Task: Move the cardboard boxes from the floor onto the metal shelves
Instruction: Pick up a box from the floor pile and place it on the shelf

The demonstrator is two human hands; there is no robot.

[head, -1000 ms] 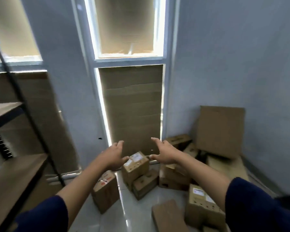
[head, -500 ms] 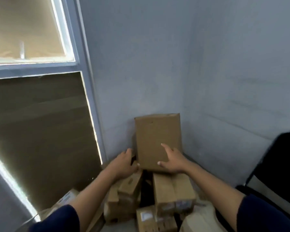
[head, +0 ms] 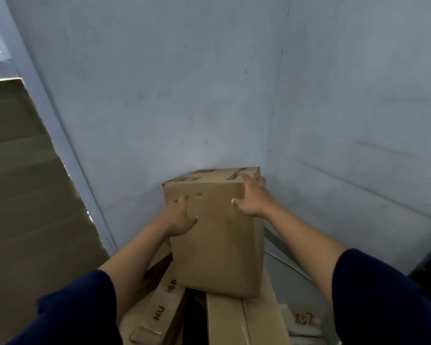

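Your left hand (head: 182,217) grips the tall cardboard box's (head: 217,235) near face, your right hand (head: 253,199) clutches its top far corner; it rests on stacked boxes (head: 234,319) beneath your wrists and could tip sideways if you lift unevenly

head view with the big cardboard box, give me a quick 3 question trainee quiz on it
1. True or false: both hands are on the big cardboard box.
2. Which hand reaches the box's far top corner? A) left hand B) right hand
3. What does the big box rest on?

Key
1. True.
2. B: its fingers lie over that corner, while the left hand holds the near face.
3. Other cardboard boxes stacked in the corner by the wall.
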